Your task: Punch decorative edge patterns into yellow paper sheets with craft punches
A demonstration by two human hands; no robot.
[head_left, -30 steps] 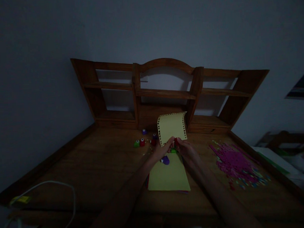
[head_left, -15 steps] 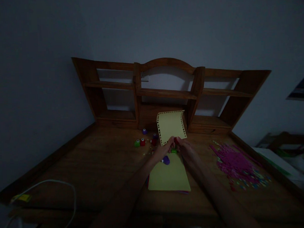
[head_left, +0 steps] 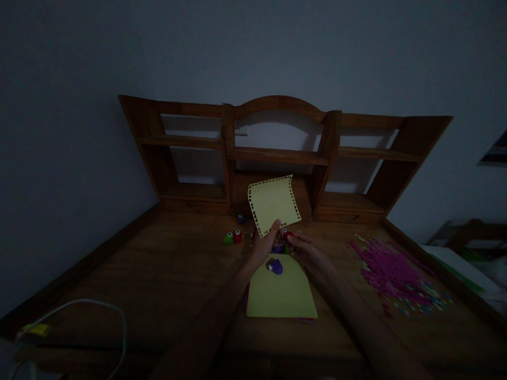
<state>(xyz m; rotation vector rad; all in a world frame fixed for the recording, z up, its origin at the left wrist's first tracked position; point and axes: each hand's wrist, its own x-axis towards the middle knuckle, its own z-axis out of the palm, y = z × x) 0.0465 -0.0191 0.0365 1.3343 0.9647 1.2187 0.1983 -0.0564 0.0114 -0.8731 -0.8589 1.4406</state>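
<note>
1 yellow sheet [head_left: 273,203], raised, edges pierced, lower edge pinched by the left hand [head_left: 264,248]; 1 red piece [head_left: 287,234], pinched by the right hand [head_left: 310,252], near the sheet (contact unclear); in judgement, steady grips needed; 1 purple piece [head_left: 276,267], on the paper stack [head_left: 280,297].

dim room, weak light, corners near black. plain blue-grey wall [head_left: 273,45] behind and to the left. wood hutch [head_left: 277,155] at back of bench [head_left: 177,270], open bays, arched top in the middle, low drawers [head_left: 350,215] along its base. wall visible through the bays; pale socket [head_left: 241,128] in the centre bay, upper left. bench is brown wood, raised edges on left and right sides. dark panel [head_left: 504,148] on wall at far right, cut off by frame, can't tell if window. wood rail [head_left: 479,232] below it, beyond the bench, blurry.
</note>
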